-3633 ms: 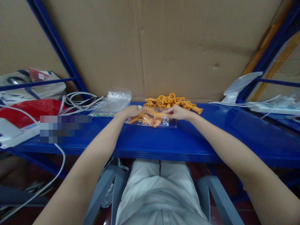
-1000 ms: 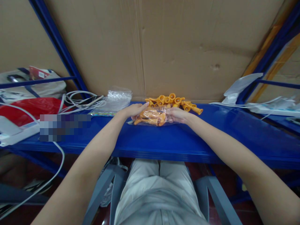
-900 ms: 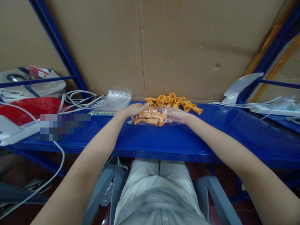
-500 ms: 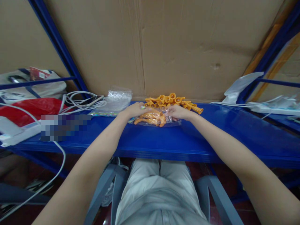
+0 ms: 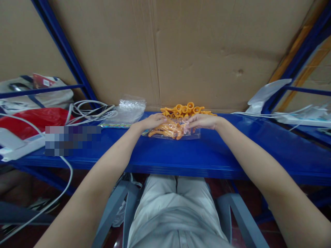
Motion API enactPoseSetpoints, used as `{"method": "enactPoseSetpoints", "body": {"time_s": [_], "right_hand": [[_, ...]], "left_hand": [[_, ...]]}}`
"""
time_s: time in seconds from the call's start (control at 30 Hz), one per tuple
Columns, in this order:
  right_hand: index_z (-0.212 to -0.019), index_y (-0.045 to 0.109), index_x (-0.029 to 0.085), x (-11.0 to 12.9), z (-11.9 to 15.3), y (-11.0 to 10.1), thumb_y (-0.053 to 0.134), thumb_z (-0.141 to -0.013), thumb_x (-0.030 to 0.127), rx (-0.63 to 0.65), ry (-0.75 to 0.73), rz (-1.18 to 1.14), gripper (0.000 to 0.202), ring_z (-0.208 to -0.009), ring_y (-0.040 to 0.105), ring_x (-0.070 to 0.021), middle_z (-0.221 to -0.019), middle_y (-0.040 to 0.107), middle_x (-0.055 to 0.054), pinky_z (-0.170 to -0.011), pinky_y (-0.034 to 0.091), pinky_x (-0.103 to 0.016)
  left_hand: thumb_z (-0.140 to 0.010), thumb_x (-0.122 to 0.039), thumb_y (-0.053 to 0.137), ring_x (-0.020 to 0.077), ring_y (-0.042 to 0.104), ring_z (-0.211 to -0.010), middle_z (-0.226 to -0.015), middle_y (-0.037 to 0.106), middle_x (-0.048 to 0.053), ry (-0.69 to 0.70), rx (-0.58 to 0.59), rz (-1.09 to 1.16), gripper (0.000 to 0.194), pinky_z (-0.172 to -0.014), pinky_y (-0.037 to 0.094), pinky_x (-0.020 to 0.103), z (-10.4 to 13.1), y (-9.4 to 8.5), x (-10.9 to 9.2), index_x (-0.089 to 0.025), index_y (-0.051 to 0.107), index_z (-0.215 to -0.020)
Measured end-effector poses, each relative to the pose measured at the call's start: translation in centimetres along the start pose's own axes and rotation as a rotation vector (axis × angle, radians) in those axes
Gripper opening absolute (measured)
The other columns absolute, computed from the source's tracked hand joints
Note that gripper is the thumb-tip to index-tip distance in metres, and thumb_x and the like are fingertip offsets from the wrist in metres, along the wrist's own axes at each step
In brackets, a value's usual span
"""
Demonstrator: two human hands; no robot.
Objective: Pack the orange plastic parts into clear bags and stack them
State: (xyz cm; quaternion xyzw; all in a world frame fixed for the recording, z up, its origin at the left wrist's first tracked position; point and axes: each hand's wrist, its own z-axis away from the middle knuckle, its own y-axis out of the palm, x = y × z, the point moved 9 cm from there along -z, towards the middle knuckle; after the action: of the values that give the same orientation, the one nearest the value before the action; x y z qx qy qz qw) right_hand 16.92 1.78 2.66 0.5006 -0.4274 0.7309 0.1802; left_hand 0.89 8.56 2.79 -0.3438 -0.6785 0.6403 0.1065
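Note:
A clear plastic bag [image 5: 190, 135] lies on the blue table with several curved orange plastic pieces [image 5: 167, 131] inside it. My left hand [image 5: 153, 121] rests on the bag's left side, fingers stretched out along its upper edge. Over the right end of the bag is my right hand [image 5: 203, 121], its fingers extended and touching or just above the film. Right behind the bag, a pile of orange trumpet-shaped plastic pieces [image 5: 190, 106] lies with round open ends facing me; my right hand partly hides it.
A stack of clear plastic bags [image 5: 130, 110] lies to the left, near coiled white cables [image 5: 89, 107]. Further left are a red bag [image 5: 38, 119] and a white power strip [image 5: 23, 146]. A cardboard wall [image 5: 196, 51] stands behind the blue table [image 5: 181, 156].
My right hand has opened out, its fingers straightening over the bag, and its wrist has moved slightly right. My left hand has shifted slightly to the right. The bag stays in place.

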Motion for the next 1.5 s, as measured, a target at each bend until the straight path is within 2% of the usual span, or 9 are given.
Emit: {"method": "enactPoseSetpoints", "body": {"time_s": [0.17, 0.3, 0.5, 0.6, 0.8, 1.0, 1.2, 1.37, 1.5], "right_hand": [[-0.072, 0.072, 0.018, 0.0, 0.4, -0.1, 0.075, -0.069, 0.03, 0.004, 0.021, 0.036, 0.014, -0.07, 0.058, -0.0106, -0.078, 0.07, -0.002, -0.063, 0.044, -0.022], [-0.07, 0.072, 0.018, 0.5, 0.6, -0.4, 0.071, -0.07, 0.028, -0.007, 0.003, 0.044, 0.01, -0.071, 0.059, -0.0118, -0.077, 0.071, -0.003, -0.063, 0.045, -0.023], [-0.06, 0.069, 0.019, 0.2, 0.6, -3.1, 0.064, -0.07, 0.02, -0.241, 0.018, 0.132, 0.011, -0.067, 0.058, -0.0125, -0.069, 0.067, -0.002, -0.063, 0.044, -0.024], [-0.059, 0.068, 0.02, 0.1, 0.7, -4.4, 0.064, -0.069, 0.02, -0.344, 0.011, 0.223, 0.01, -0.071, 0.059, -0.014, -0.069, 0.067, -0.002, -0.07, 0.046, -0.026], [-0.055, 0.062, 0.02, 0.5, 0.7, -5.1, 0.065, -0.065, 0.025, -0.412, -0.045, 0.292, 0.012, -0.069, 0.056, -0.0137, -0.063, 0.062, 0.001, -0.072, 0.044, -0.027], [-0.059, 0.062, 0.019, 1.4, 1.4, -5.0, 0.061, -0.067, 0.026, -0.452, -0.04, 0.299, 0.011, -0.066, 0.053, -0.0122, -0.065, 0.062, 0.0, -0.063, 0.041, -0.025], [-0.054, 0.058, 0.018, 2.0, 2.3, -5.0, 0.062, -0.07, 0.025, -0.474, 0.006, 0.39, 0.018, -0.057, 0.047, -0.0109, -0.056, 0.054, 0.0, -0.053, 0.037, -0.024], [-0.052, 0.056, 0.018, 2.8, 3.2, -5.8, 0.065, -0.07, 0.025, -0.502, 0.034, 0.585, 0.021, -0.052, 0.043, -0.0102, -0.05, 0.046, 0.002, -0.05, 0.031, -0.025], [-0.055, 0.061, 0.018, 2.7, 3.8, -7.2, 0.063, -0.069, 0.022, -0.495, 0.077, 0.742, 0.015, -0.057, 0.049, -0.0121, -0.054, 0.053, 0.001, -0.054, 0.034, -0.025]], "left_hand": [[-0.087, -0.048, 0.042, 0.0252, 0.038, -0.139, -0.15, 0.045, 0.004, 0.035, 0.046, 0.158, 0.058, -0.113, 0.03, 0.035, 0.2, 0.7, -0.3, -0.025, 0.052, -0.139], [-0.086, -0.048, 0.044, 0.0257, 0.045, -0.133, -0.145, 0.051, 0.007, 0.021, 0.028, 0.196, 0.056, -0.111, 0.032, 0.036, 0.2, 0.6, 0.1, -0.022, 0.057, -0.133], [-0.09, -0.059, 0.035, 0.0307, 0.054, -0.123, -0.13, 0.063, 0.012, -0.026, -0.057, 0.083, 0.059, -0.106, 0.036, 0.043, -0.1, -0.2, -0.1, -0.016, 0.067, -0.116], [-0.092, -0.057, 0.029, 0.0299, 0.053, -0.125, -0.133, 0.061, 0.013, -0.07, -0.078, 0.05, 0.061, -0.107, 0.035, 0.041, 0.1, -0.5, -0.8, -0.015, 0.065, -0.119], [-0.094, -0.05, 0.023, 0.0272, 0.051, -0.128, -0.137, 0.058, 0.012, -0.112, -0.113, 0.048, 0.061, -0.105, 0.038, 0.035, 0.8, -0.9, -2.1, -0.013, 0.061, -0.124], [-0.085, -0.047, 0.044, 0.0276, 0.063, -0.103, -0.113, 0.07, 0.012, -0.129, -0.073, 0.005, 0.045, -0.089, 0.046, 0.034, 0.7, -0.2, -2.0, -0.015, 0.066, -0.108], [-0.081, -0.053, 0.051, 0.0276, 0.065, -0.09, -0.093, 0.072, 0.011, -0.151, 0.021, 0.045, 0.042, -0.078, 0.046, 0.031, 0.9, 0.8, -2.2, -0.016, 0.069, -0.083], [-0.077, -0.053, 0.059, 0.0191, 0.059, -0.063, -0.06, 0.061, 0.004, -0.162, -0.003, 0.12, 0.038, -0.057, 0.04, 0.026, 1.0, 0.8, -2.4, -0.019, 0.06, -0.059], [-0.079, -0.049, 0.059, 0.0164, 0.055, -0.055, -0.057, 0.058, 0.002, -0.168, 0.035, 0.204, 0.036, -0.052, 0.037, 0.026, 1.0, 1.6, -3.5, -0.019, 0.057, -0.059]]}}
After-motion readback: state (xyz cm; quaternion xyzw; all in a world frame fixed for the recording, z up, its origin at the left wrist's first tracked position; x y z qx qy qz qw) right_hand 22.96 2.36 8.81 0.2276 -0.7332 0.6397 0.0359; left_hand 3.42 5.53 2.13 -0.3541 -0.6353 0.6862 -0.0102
